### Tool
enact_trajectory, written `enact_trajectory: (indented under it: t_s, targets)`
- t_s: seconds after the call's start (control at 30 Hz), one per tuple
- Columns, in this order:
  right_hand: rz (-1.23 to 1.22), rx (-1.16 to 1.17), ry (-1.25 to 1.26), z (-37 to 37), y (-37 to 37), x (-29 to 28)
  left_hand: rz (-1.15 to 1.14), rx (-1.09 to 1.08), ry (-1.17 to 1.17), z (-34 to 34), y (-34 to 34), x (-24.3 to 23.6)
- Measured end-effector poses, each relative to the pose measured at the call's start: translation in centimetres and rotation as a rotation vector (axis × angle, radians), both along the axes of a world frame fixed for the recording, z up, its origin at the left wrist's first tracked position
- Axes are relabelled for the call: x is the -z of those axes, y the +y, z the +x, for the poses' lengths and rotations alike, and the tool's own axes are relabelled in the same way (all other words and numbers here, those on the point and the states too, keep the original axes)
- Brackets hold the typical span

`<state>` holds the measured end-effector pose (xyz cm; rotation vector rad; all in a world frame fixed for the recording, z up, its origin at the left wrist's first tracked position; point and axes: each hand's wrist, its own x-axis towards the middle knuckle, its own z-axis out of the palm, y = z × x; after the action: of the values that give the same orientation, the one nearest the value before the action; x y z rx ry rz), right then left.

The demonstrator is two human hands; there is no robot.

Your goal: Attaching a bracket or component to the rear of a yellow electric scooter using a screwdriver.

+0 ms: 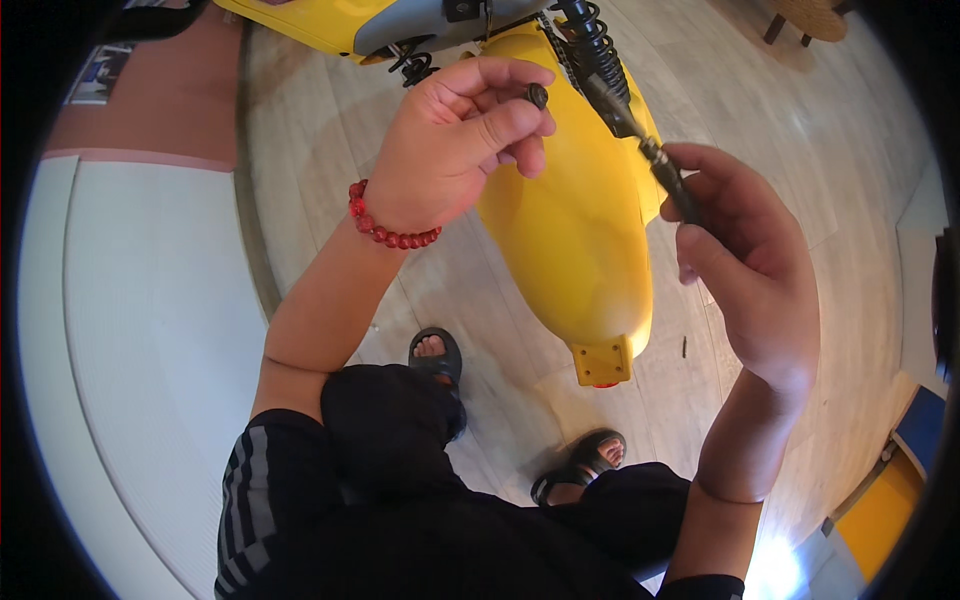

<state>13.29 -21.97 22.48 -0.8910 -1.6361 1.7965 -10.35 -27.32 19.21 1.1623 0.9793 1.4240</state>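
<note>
My left hand [460, 145], with a red bead bracelet [390, 228] at the wrist, pinches a small dark round part [536, 97], possibly a bolt head. My right hand [740, 250] is closed on a dark-handled tool [672, 180] with a metal shank, angled up to the left, its upper end blurred. Both hands are over a yellow vehicle body panel [555, 250] with a bracket [602, 362] at its near end. Behind the tool is a black coil-spring shock [590, 45]; another spring [415, 65] shows left of my left hand.
A yellow and grey vehicle section [350, 25] spans the top. A pale raised platform [150, 350] runs along the left. A small dark object [684, 347] lies on the wooden floor [840, 150]. A stool [807, 18] stands at top right; a yellow and blue object [880, 510] is at lower right.
</note>
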Motion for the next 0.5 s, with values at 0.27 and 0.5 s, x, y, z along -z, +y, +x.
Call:
enact_trajectory:
  t_s: [0.27, 0.5]
  targets:
    - [0.114, 0.036, 0.010, 0.3, -0.4, 0.3, -0.008, 0.053, -0.030, 0.5, 0.0, -0.2]
    - [0.141, 0.086, 0.016, 0.4, -0.1, 0.7, -0.004, -0.005, 0.059, 1.3, 0.2, -0.2]
